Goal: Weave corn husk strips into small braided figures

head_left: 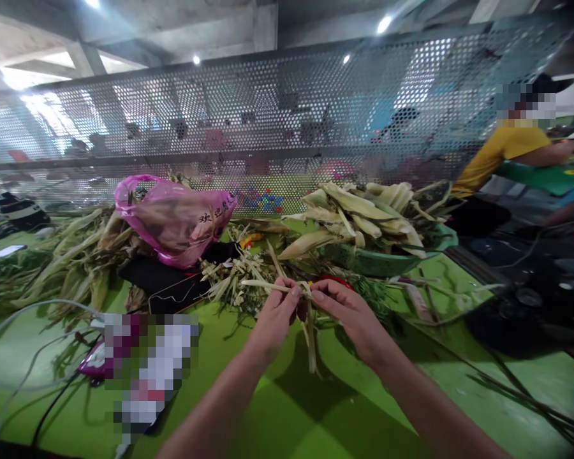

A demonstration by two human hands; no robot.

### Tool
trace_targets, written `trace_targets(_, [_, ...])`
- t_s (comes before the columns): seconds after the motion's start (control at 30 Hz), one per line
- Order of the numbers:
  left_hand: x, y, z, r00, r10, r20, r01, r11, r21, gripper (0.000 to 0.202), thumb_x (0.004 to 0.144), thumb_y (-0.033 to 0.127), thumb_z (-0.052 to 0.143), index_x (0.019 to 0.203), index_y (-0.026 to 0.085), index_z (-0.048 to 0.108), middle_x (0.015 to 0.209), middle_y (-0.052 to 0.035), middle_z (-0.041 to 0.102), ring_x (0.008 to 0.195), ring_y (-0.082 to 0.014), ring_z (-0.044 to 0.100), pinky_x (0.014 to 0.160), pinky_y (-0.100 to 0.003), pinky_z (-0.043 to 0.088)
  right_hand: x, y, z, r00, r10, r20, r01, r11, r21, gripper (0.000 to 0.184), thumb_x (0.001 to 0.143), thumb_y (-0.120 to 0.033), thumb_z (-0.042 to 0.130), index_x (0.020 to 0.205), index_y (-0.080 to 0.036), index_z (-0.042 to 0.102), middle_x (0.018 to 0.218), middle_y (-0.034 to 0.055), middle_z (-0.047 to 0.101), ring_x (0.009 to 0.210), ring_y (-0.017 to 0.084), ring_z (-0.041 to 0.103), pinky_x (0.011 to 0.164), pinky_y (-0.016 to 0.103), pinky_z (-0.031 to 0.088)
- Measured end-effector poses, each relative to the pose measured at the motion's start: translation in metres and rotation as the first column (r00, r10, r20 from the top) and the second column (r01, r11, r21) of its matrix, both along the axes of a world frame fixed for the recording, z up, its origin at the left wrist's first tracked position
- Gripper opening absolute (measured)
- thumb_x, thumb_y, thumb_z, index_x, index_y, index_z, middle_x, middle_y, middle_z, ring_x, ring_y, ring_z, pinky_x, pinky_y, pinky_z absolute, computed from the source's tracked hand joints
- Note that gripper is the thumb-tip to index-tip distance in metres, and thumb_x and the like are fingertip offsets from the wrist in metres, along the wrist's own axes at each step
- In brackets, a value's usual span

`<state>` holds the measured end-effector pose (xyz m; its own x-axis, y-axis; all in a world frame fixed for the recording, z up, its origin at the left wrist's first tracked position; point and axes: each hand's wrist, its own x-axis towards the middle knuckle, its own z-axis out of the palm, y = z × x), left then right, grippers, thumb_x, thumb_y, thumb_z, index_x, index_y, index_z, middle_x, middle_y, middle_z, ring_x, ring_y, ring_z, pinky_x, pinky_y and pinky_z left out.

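Above the green table (287, 408) both of my hands meet over strips of dry corn husk (310, 344). My left hand (282, 303) is closed, thumb and fingers pinching the husk near where the strips cross. One pale strip sticks out leftward past my left fingers, and others hang down between the hands. My right hand (339, 299) pinches the husk from the other side, its fingertips close to the left thumb. Just beyond the hands lies a heap of small cut husk pieces (234, 277). The fingertips partly hide the crossing point.
Behind stands a green basin (387, 261) heaped with corn husks (363, 210). A pink plastic bag (182, 220) sits left of it, beside more husks (86, 255). Cables and a purple device (95, 360) lie front left. Long stems (502, 376) cross the right. A person in yellow (502, 150) sits far right.
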<state>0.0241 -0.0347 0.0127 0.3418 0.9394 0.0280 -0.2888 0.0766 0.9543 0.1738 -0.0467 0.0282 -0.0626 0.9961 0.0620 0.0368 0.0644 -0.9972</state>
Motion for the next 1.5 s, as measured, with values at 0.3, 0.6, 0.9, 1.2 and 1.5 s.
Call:
trace_targets(0.3, [0.003,0.0,-0.007,0.995,0.071,-0.077,-0.066,0.996,0.065,0.03,0.087,0.05,0.051,0.082,0.021,0.045,0.063,0.0061,0.033,0.055,-0.0093,0.029,0.052,-0.024,0.024,-0.003,0.004,-0.012,0.998,-0.06,0.024,0.06,0.998,0.017,0.031,0.068,-0.046,0.076,0.078,-0.018,0.065,0.075,0.0021,0.066,0.071,0.016,0.059,0.07,0.03,0.048])
trace_targets(0.6, [0.002,0.001,-0.008,0.987,0.114,-0.115,-0.103,0.99,0.098,0.024,0.087,0.04,0.053,0.076,0.02,0.046,0.066,0.004,0.039,0.061,-0.0108,0.035,0.059,-0.024,0.03,-0.003,0.001,-0.007,0.989,-0.073,0.125,0.067,0.996,0.054,0.023,0.068,-0.037,0.074,0.077,-0.018,0.065,0.072,0.0027,0.066,0.069,0.018,0.061,0.066,0.029,0.05])
trace_targets(0.9, [0.001,0.004,-0.002,0.993,0.112,0.021,-0.111,0.993,-0.048,0.033,0.077,0.046,0.064,0.075,0.019,0.047,0.066,0.0035,0.048,0.057,-0.0084,0.042,0.055,-0.021,0.035,0.0,0.002,-0.003,0.979,-0.112,0.169,0.099,0.992,0.083,0.026,0.068,-0.04,0.075,0.079,-0.018,0.067,0.076,0.0046,0.069,0.072,0.019,0.063,0.07,0.031,0.051])
trace_targets(1.2, [-0.001,0.003,0.001,0.997,0.055,-0.046,-0.055,0.998,0.004,0.026,0.08,0.043,0.062,0.081,0.018,0.061,0.075,-0.0014,0.054,0.068,-0.0116,0.048,0.062,-0.022,0.041,0.001,-0.001,0.0,1.0,-0.015,0.007,0.015,0.997,-0.071,0.03,0.079,-0.049,0.064,0.085,-0.02,0.07,0.084,0.0039,0.068,0.081,0.019,0.062,0.076,0.029,0.048])
trace_targets(1.5, [0.001,0.001,-0.001,0.998,0.019,-0.057,-0.018,1.0,0.017,0.029,0.08,0.045,0.062,0.078,0.017,0.056,0.073,-0.0008,0.054,0.07,-0.0123,0.049,0.064,-0.023,0.042,0.003,0.003,-0.005,0.989,-0.087,-0.123,0.078,0.994,-0.08,0.025,0.07,-0.039,0.076,0.076,-0.019,0.061,0.073,-0.0014,0.06,0.066,0.013,0.054,0.066,0.025,0.045])
